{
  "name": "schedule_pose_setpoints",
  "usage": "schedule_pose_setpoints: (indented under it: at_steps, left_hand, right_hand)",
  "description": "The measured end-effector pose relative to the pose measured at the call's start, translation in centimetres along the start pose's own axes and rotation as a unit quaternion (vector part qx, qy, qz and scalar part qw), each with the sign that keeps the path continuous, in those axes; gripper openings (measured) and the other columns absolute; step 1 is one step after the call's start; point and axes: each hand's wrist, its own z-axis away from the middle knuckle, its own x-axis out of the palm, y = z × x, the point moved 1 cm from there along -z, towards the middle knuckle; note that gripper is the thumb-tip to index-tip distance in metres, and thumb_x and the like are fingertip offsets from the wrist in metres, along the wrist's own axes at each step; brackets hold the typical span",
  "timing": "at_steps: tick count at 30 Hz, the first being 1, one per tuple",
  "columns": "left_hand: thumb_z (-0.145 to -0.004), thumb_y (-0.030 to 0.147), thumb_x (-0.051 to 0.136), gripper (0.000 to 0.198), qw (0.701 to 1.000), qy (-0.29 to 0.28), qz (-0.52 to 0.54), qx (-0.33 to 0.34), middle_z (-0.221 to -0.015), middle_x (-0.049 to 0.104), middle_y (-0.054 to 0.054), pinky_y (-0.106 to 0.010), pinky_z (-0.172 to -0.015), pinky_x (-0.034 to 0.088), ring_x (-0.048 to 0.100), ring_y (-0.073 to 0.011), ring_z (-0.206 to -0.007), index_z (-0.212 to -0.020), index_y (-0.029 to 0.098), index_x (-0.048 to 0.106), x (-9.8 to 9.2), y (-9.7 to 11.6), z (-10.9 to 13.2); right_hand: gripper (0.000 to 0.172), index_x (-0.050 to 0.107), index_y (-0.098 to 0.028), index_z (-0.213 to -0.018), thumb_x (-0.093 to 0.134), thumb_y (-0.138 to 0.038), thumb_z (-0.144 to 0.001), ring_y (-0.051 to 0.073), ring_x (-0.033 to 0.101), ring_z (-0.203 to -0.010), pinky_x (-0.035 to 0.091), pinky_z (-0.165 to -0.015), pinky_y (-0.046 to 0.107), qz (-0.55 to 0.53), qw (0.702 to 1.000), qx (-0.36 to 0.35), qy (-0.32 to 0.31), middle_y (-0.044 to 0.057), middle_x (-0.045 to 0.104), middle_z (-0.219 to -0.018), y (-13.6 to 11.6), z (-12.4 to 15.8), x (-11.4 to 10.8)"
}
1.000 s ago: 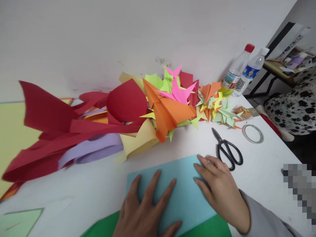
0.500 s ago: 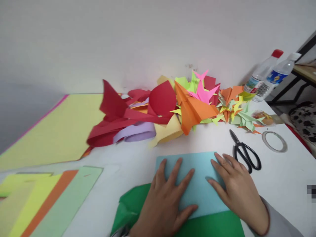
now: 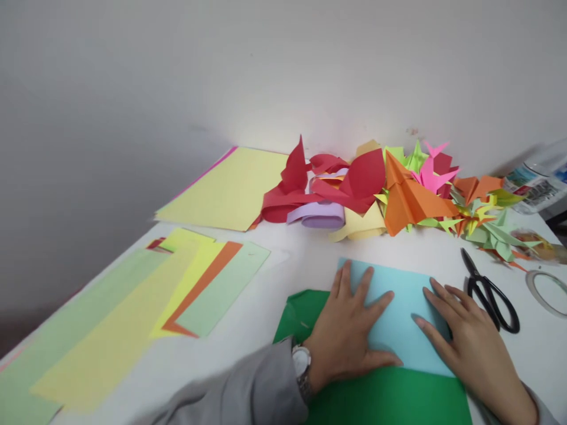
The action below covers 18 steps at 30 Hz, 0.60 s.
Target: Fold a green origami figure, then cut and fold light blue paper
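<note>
A light blue sheet of paper (image 3: 403,295) lies flat over green paper (image 3: 398,395) on the white table. My left hand (image 3: 354,319), a watch (image 3: 302,360) at its wrist, rests with spread fingers on the left part of the blue sheet. On the sheet's right side lies my right hand (image 3: 465,336), its fingers stretched out and apart. Neither hand grips anything. Black-handled scissors (image 3: 489,292) lie just beyond my right hand, pointing away. A roll of tape (image 3: 547,292) is to their right.
Coloured paper strips (image 3: 221,289) spread across the left of the table. Behind them lies a large pale yellow sheet (image 3: 221,189). Along the wall sit red paper shapes (image 3: 354,177), an orange folded plane (image 3: 410,198) and several small folded pieces. A plastic bottle (image 3: 531,183) stands far right.
The view has swung left, so everything appears farther right and more of the strips shows. Both hands stay spread on the blue sheet.
</note>
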Motion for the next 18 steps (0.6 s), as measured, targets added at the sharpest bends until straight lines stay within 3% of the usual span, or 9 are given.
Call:
schedule_pose_setpoints:
  at_steps: [11, 18]
  left_hand:
    - [-0.068, 0.087, 0.037, 0.097, 0.998, -0.022, 0.052, -0.017, -0.154, 0.027, -0.018, -0.074, -0.104, 0.015, 0.009, -0.0575, -0.137, -0.146, 0.028, 0.038, -1.2, 0.4, -0.2]
    - [-0.071, 0.085, 0.036, 0.095, 0.998, -0.015, 0.061, -0.013, -0.157, 0.022, -0.016, -0.073, -0.105, 0.012, 0.002, -0.0563, -0.139, -0.147, 0.028, 0.036, -0.9, 0.3, 0.0]
  right_hand:
    - [0.058, 0.061, -0.016, -0.122, 0.043, -0.060, -0.090, 0.035, 0.054, -0.117, 0.049, -0.094, 0.052, -0.017, 1.000, -0.018, -0.014, 0.012, 0.059, -0.133, 0.8, -0.1, 0.0]
    - [0.058, 0.061, -0.015, -0.122, 0.044, -0.060, -0.090, 0.034, 0.054, -0.116, 0.049, -0.094, 0.052, -0.020, 1.000, -0.019, -0.016, 0.013, 0.060, -0.131, 0.8, -0.2, -0.2]
